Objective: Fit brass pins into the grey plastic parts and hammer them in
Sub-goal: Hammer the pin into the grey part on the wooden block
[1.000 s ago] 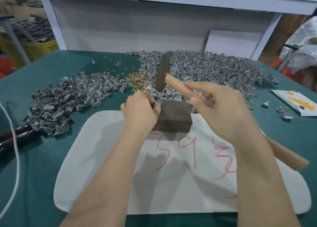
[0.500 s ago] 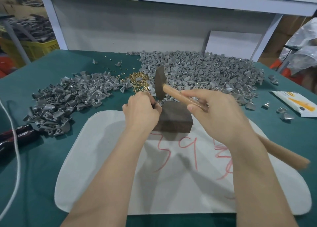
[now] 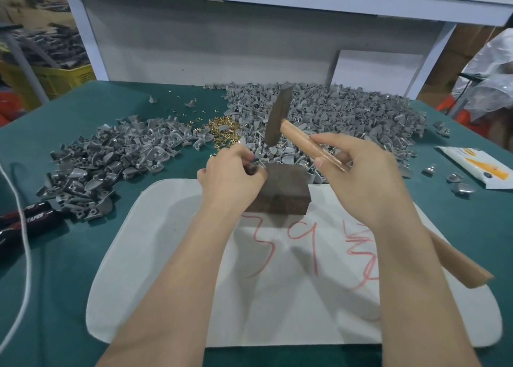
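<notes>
Bench (image 3: pixel 69 297) covered in green cloth, white mat (image 3: pixel 277 297) with red scrawl at the near middle. Dark block (image 3: pixel 286 191) sits on the mat's far edge. Left hand (image 3: pixel 230 177) has its fingers curled, pinching a small piece (image 3: pixel 252 169) against the block's far-left corner; the piece is mostly hidden, and I cannot tell if a pin is in it. Right hand (image 3: pixel 361 177) grips the hammer (image 3: pixel 279 122) by its wooden handle, with the head held above and beyond the block, clear of it. Brass pins (image 3: pixel 223 133) lie heaped just beyond the left hand, between two spreads of grey plastic parts: a big pile (image 3: pixel 347 119) along the far edge and a smaller pile (image 3: pixel 105 166) toward the left edge. A few loose parts (image 3: pixel 455 179) and a printed packet (image 3: pixel 477 169) lie by the right edge. Red-and-black tool handles (image 3: pixel 27 216) and a white cord (image 3: pixel 22 255) lie at the left edge.
</notes>
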`<state>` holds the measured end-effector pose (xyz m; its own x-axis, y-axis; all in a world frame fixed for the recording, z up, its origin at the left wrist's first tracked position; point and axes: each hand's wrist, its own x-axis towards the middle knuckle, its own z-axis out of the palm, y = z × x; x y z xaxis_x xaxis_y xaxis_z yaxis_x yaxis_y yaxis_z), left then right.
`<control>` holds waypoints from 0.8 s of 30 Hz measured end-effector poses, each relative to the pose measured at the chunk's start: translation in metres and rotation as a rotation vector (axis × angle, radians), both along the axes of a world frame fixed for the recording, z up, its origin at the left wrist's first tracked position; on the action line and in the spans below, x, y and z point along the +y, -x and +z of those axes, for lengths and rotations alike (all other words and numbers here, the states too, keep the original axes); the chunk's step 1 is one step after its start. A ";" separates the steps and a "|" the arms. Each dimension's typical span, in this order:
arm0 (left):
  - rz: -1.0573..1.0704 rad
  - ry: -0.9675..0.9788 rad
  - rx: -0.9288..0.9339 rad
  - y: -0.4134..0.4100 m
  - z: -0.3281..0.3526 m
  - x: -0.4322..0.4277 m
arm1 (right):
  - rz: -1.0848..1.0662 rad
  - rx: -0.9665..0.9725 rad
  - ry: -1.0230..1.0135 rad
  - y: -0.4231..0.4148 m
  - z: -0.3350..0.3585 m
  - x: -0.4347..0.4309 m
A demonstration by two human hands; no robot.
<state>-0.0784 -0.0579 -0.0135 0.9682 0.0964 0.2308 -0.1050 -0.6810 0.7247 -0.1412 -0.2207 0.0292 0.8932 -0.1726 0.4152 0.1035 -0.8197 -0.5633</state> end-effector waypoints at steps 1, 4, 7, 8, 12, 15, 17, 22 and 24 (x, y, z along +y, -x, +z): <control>-0.002 -0.006 -0.010 0.000 0.001 -0.001 | 0.002 0.004 -0.011 0.000 0.000 0.000; 0.005 -0.054 -0.051 -0.001 0.001 -0.004 | -0.003 0.003 -0.034 0.000 -0.001 0.001; 0.014 -0.064 -0.059 0.000 0.002 -0.006 | -0.009 0.016 -0.035 0.000 0.000 0.001; 0.013 -0.072 -0.060 0.000 0.002 -0.007 | -0.013 0.025 -0.038 0.000 0.000 0.001; -0.004 -0.106 -0.075 0.000 0.003 -0.008 | -0.018 0.043 -0.045 0.000 0.000 0.000; -0.020 -0.124 -0.075 0.002 0.006 -0.008 | -0.018 0.044 -0.041 0.001 0.000 0.001; -0.027 -0.120 -0.067 0.002 0.007 -0.008 | -0.019 0.048 -0.038 0.001 0.000 0.002; -0.069 -0.044 -0.027 0.002 0.006 -0.005 | -0.011 0.064 -0.037 0.001 0.001 0.000; -0.084 -0.011 -0.024 0.002 0.004 -0.002 | -0.004 0.071 -0.034 0.000 0.001 0.000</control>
<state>-0.0804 -0.0602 -0.0096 0.9669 0.0120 0.2548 -0.1796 -0.6771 0.7136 -0.1415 -0.2208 0.0302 0.9194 -0.1889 0.3449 0.0595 -0.8002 -0.5968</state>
